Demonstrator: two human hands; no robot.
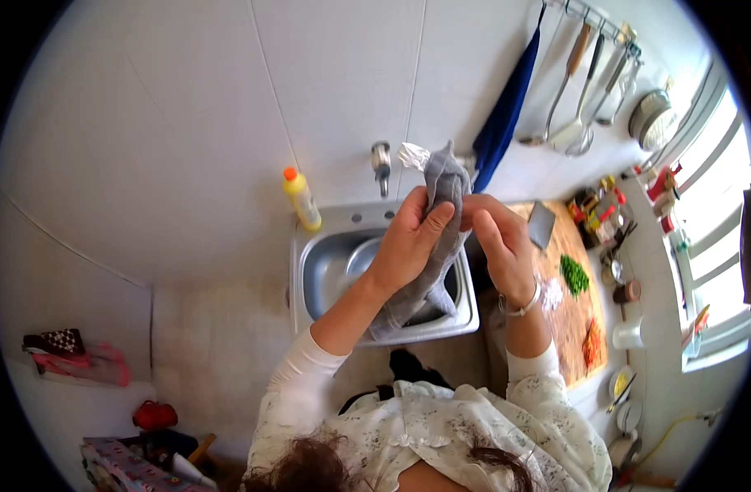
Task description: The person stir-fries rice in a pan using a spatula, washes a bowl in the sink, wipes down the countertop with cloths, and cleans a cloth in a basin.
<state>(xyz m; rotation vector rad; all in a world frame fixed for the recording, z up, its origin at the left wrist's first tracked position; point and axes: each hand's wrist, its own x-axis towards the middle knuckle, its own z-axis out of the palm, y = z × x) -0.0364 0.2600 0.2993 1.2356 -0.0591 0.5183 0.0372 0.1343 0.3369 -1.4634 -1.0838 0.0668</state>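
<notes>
A grey cloth towel [447, 179] is bunched up in front of me over the sink [314, 279], its lower part hanging down across the basin. My left hand [412, 246] is closed around the towel, with the thumb lying across its front. On the other side, my right hand [505, 246] has its fingertips in the towel's folds, and some of those fingers are hidden behind the cloth. A crumpled shiny whitish piece [413, 156] shows beside the towel's top; I cannot tell whether it touches it. Inside the basin is a round metal bowl [360, 258], partly covered.
A faucet [381, 168] juts from the wall behind the sink. A yellow bottle [302, 199] stands at the sink's left corner. To the right, a wooden board [568, 238] carries a cleaver [542, 225], chopped greens [574, 275] and orange-red pieces [592, 344]. Utensils [572, 90] hang above.
</notes>
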